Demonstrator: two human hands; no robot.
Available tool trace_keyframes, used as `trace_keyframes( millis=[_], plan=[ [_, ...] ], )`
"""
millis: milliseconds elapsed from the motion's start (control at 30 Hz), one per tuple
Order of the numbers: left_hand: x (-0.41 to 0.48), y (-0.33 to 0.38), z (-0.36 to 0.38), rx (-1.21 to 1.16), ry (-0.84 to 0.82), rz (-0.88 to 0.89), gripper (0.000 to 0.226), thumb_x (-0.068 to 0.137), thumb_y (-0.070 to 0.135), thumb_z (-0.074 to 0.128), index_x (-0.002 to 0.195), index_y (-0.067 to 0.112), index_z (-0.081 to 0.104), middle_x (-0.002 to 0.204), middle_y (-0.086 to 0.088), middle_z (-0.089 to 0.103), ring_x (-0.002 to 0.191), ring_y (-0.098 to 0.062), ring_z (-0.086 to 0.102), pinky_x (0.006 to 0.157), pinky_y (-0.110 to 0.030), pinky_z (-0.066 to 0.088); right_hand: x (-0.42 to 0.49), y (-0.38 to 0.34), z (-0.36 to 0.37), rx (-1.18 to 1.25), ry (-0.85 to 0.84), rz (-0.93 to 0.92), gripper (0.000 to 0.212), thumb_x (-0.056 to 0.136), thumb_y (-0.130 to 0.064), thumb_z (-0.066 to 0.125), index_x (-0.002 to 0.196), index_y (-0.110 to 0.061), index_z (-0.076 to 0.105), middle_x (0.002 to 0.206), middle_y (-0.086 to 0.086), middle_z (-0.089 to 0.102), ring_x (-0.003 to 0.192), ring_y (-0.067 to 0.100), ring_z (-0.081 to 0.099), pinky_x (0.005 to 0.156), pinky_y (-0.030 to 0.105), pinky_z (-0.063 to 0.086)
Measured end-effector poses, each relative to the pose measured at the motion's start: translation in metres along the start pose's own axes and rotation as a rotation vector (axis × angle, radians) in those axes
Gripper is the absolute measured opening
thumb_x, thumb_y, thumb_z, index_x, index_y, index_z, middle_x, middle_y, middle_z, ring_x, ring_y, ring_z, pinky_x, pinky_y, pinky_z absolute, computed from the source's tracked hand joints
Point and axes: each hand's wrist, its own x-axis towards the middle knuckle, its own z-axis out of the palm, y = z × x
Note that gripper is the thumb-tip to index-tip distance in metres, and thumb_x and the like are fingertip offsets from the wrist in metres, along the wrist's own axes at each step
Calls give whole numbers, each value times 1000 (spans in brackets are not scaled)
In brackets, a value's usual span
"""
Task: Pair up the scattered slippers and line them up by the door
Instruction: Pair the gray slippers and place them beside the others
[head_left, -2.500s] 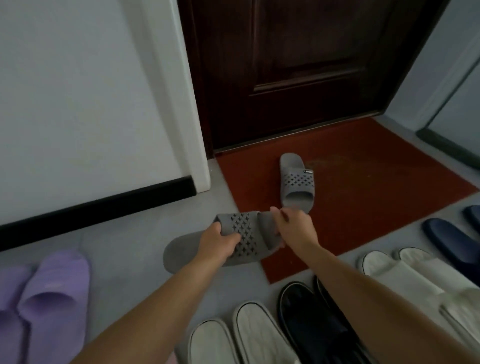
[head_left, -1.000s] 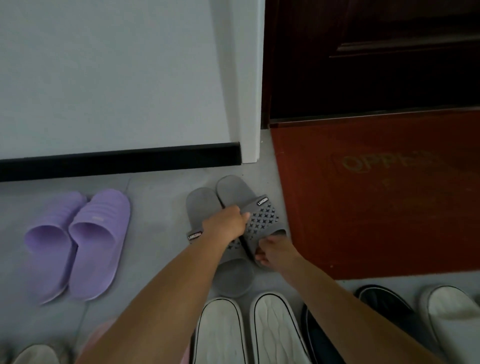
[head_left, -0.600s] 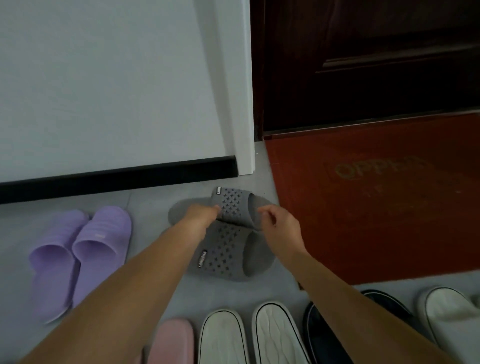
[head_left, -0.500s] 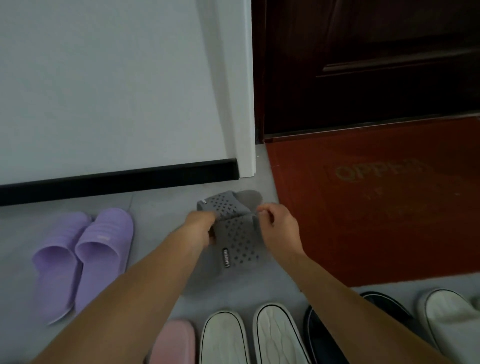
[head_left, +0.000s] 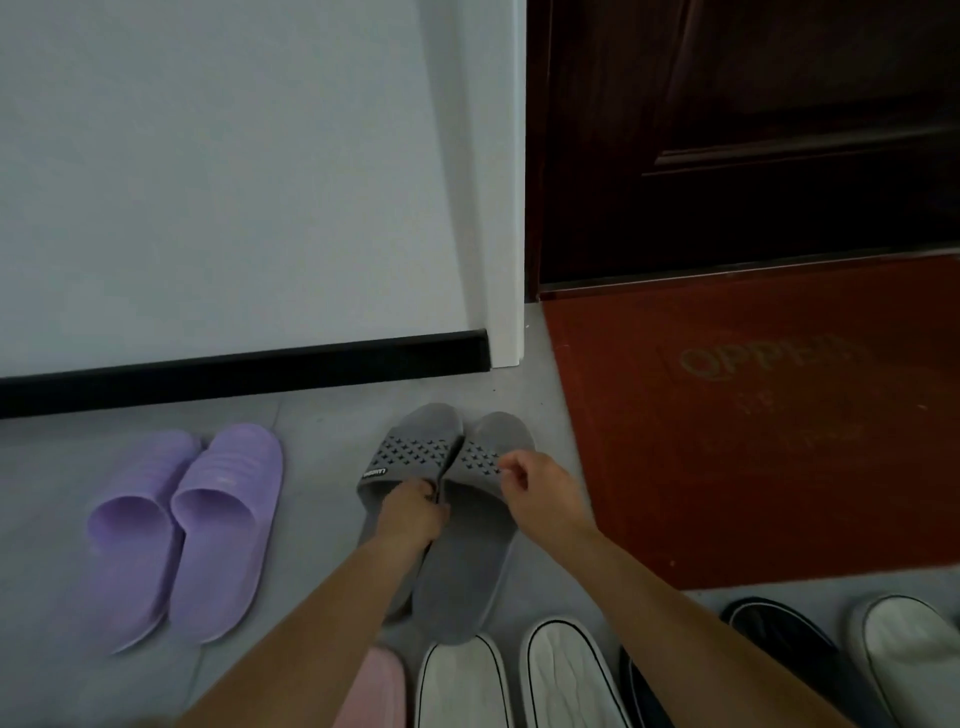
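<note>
Here fingers (head_left: 511, 464) pinch the side-by-side grey slippers (head_left: 460, 582)

Mid-frame, one slipper pair (head_left: 462, 571) lies side by side, touching. A second pair (head_left: 208, 530) sits to its left, the mat (head_left: 753, 426) to its right, the door (head_left: 753, 130) upper right, the wall (head_left: 234, 171) upper left, shoes (head_left: 566, 675) along the bottom edge.

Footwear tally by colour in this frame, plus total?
purple slippers: 2
grey slippers: 2
pink slipper: 1
white slippers: 3
black slippers: 2, partly hidden behind the right forearm
Total: 10
</note>
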Motion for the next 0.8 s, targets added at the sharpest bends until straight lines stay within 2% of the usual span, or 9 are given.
trace_keyframes(
  millis=[67,167,233,333,433,533,633,733,800],
  plan=[
    [-4,-11,6,229,-1,76,40,84,35,63,108,5,54,113,-16,61,108,-31,58,85,-34,46,1,0,4,-23,-23,1,22,94,-21,48,110,-16,63,110,3,66,95,15,60,80,26,48],
    [-14,-19,21,364,-69,94,63,86,52,55,126,6,37,127,-16,52,119,-33,52,92,-38,43,0,5,13,-69,-69,24,21,93,-18,49,107,-12,63,111,6,64,99,19,60,87,31,49],
    [-11,-21,30,380,-39,61,62,88,57,47,125,9,38,125,-16,55,116,-34,54,90,-40,44,-2,10,18,-88,-33,30,18,92,-18,49,103,-12,63,105,7,65,93,20,60,81,32,50],
    [-1,-20,31,350,101,31,51,91,59,37,111,12,49,110,-14,64,101,-34,61,81,-40,48,-5,17,23,-87,38,-7,10,94,-20,49,93,-14,57,89,6,64,76,18,59,63,29,46],
    [11,-21,28,418,202,130,50,95,54,33,112,13,54,111,-14,65,100,-35,61,82,-41,50,-7,23,27,-62,71,-27,8,95,-23,48,89,-18,52,81,2,61,67,15,57,55,26,43],
    [15,-14,20,380,267,266,45,95,48,39,127,19,51,125,-15,59,110,-37,57,91,-44,46,-5,19,29,-54,122,-60,9,95,-24,47,93,-18,54,82,2,61,67,18,57,58,34,48],
    [17,-10,-6,326,322,284,43,95,46,40,128,23,51,129,-14,57,114,-36,54,93,-43,43,4,4,35,-75,199,-195,13,93,-20,50,100,-16,60,92,3,62,74,21,59,63,34,48],
    [7,-18,-42,384,376,353,48,95,42,40,141,27,38,145,-9,43,131,-29,41,106,-40,34,9,-18,50,-26,220,-265,16,92,-17,52,101,-15,65,99,6,64,79,26,60,68,39,51],
    [-11,-32,-72,518,400,324,45,95,41,41,135,20,44,137,-12,51,123,-33,49,95,-39,40,3,-33,70,30,191,-277,16,91,-16,52,101,-15,65,100,8,65,80,28,60,70,41,51]
  ],
)
